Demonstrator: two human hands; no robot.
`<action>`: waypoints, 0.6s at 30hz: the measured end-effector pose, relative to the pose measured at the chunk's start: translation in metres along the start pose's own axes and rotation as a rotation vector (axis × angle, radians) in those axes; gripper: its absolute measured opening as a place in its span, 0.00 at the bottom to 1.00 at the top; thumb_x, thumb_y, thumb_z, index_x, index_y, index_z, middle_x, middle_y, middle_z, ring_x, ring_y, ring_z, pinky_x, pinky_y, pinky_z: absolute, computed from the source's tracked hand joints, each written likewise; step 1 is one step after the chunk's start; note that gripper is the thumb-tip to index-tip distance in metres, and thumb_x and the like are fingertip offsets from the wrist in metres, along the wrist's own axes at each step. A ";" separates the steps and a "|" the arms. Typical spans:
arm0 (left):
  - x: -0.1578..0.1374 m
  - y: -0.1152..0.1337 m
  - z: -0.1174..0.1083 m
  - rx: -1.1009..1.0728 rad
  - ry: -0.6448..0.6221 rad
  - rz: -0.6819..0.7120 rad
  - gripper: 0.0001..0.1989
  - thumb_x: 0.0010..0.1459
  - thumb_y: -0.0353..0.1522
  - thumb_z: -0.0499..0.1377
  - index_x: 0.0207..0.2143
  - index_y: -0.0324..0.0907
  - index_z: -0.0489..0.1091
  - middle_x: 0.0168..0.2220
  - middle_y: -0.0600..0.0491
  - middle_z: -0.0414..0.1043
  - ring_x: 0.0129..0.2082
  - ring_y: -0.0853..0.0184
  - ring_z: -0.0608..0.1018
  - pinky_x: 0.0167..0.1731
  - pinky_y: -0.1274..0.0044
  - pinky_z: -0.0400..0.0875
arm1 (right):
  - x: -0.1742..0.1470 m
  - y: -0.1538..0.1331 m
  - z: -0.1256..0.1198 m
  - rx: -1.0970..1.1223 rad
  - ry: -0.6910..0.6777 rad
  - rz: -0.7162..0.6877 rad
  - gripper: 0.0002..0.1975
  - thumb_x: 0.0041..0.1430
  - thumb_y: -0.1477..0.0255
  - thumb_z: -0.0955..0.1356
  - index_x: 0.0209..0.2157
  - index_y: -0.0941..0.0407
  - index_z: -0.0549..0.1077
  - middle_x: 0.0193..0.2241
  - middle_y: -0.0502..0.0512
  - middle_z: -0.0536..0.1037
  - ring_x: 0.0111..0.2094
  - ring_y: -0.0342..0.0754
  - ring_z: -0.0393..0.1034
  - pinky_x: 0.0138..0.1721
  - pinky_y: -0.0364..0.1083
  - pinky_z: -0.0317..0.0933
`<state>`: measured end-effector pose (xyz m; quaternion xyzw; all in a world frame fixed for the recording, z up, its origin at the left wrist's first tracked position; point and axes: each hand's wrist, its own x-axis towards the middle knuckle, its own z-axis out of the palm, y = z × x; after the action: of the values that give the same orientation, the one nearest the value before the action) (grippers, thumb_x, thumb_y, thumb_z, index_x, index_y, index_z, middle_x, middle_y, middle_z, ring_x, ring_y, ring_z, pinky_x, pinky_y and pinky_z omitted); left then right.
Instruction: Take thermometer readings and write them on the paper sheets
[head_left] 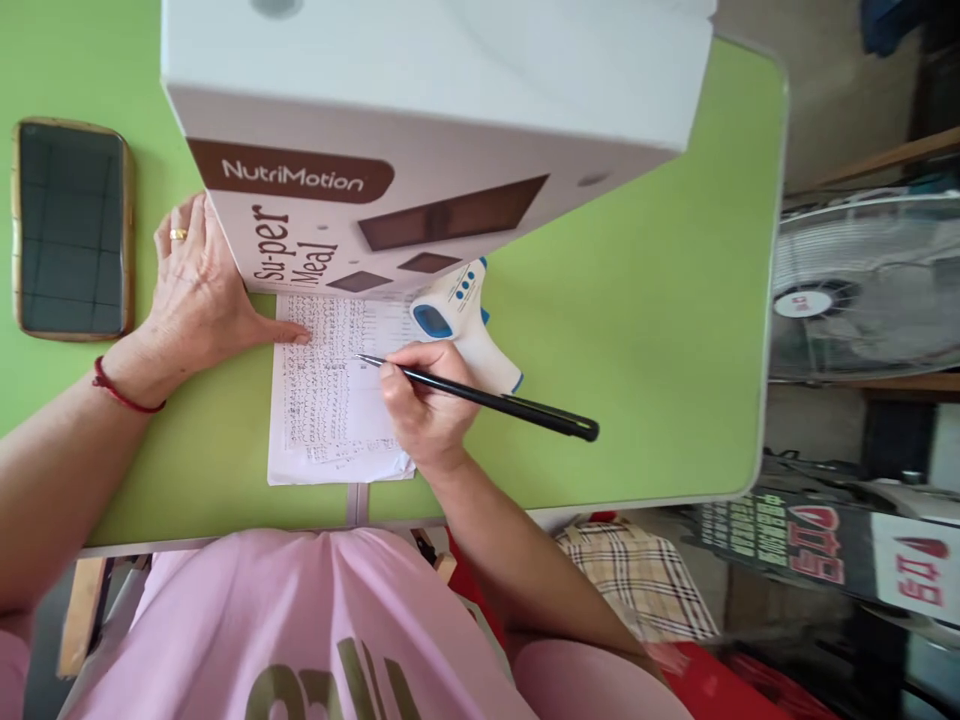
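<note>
- Head view: I've got the right hand (427, 405) pinching a black pen (517, 406), tip at the densely marked paper (341, 390); whether it touches, I can't tell.
- Left hand (199, 295) here, spread open and empty, thumb on the paper's edge.
- The paper lies on the green table (637, 330), partly hidden by the NutriMotion box (442, 130).
- White-and-blue handheld device (484, 350) just beyond the right hand; phone (71, 230) left.

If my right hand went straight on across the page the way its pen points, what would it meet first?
Your left thumb, probably: the black pen in your right hand aims across the handwritten sheet toward it, though depth is unclear.
</note>
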<state>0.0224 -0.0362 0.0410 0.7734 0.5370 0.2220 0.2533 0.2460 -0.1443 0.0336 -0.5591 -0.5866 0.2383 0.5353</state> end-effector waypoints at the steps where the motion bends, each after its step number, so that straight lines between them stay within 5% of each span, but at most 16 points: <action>1: 0.000 -0.001 0.000 0.006 0.002 0.004 0.60 0.31 0.58 0.73 0.65 0.50 0.56 0.64 0.44 0.56 0.65 0.29 0.53 0.64 0.43 0.38 | 0.000 0.001 0.000 -0.003 0.000 -0.012 0.03 0.56 0.75 0.69 0.31 0.54 0.70 0.22 0.42 0.70 0.18 0.36 0.59 0.20 0.39 0.58; 18: -0.006 -0.002 -0.001 0.078 0.031 0.067 0.60 0.37 0.57 0.72 0.69 0.54 0.50 0.65 0.46 0.57 0.64 0.31 0.56 0.63 0.41 0.45 | 0.004 -0.001 -0.001 -0.127 -0.084 -0.142 0.04 0.60 0.74 0.67 0.31 0.53 0.69 0.22 0.42 0.71 0.20 0.37 0.64 0.22 0.39 0.63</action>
<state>0.0181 -0.0407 0.0399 0.7967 0.5230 0.2212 0.2071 0.2477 -0.1416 0.0360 -0.5382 -0.6607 0.1855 0.4893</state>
